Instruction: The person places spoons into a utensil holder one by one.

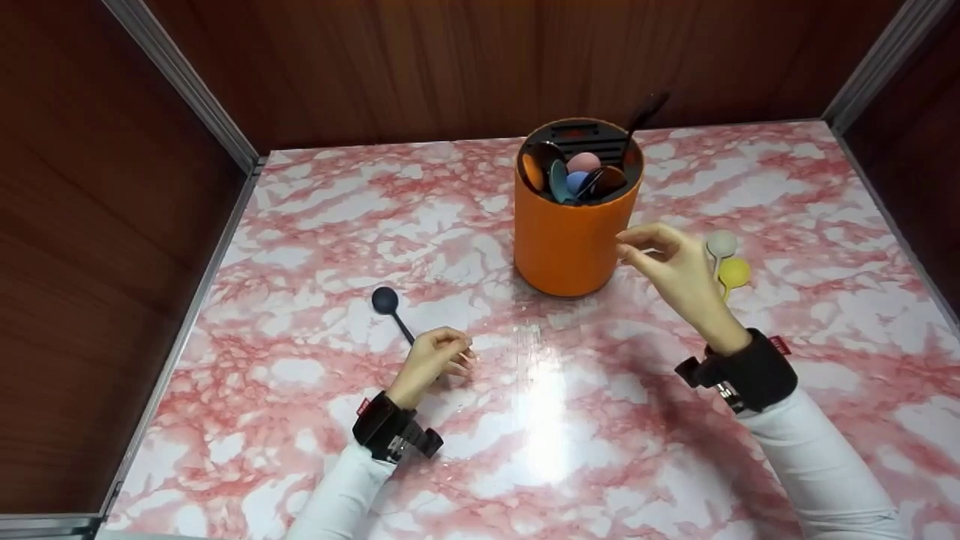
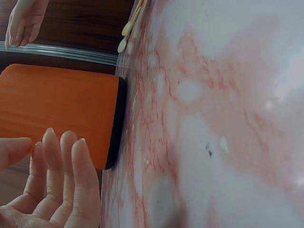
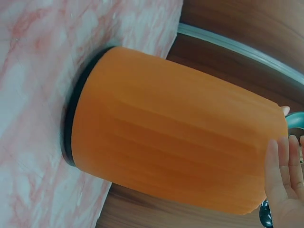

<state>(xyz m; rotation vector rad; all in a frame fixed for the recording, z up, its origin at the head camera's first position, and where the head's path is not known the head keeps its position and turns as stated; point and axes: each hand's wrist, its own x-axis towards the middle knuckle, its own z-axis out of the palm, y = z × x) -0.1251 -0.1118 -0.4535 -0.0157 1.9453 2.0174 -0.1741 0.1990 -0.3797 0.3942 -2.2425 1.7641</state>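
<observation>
An orange utensil holder [image 1: 562, 244] with a black slotted top stands toward the back, several spoons and other utensils in it. By its right side is my right hand [image 1: 667, 259], thumb and fingers loosely bent with nothing between them. The right wrist view shows the fingers [image 3: 283, 164] in front of the holder's upper end. At the left lies a dark blue spoon [image 1: 385, 300], part of its handle hidden behind my left hand [image 1: 435, 360]. That hand is relaxed and holds nothing, its fingers [image 2: 83, 173] loosely bent in the left wrist view.
A grey spoon [image 1: 722, 243] and a yellow spoon [image 1: 735, 271] lie right of the holder, their handles partly behind my right hand. The red-and-white marbled table [image 1: 315, 247] is bordered by brown wooden panels [image 1: 375, 67] and metal rails [image 1: 187, 75].
</observation>
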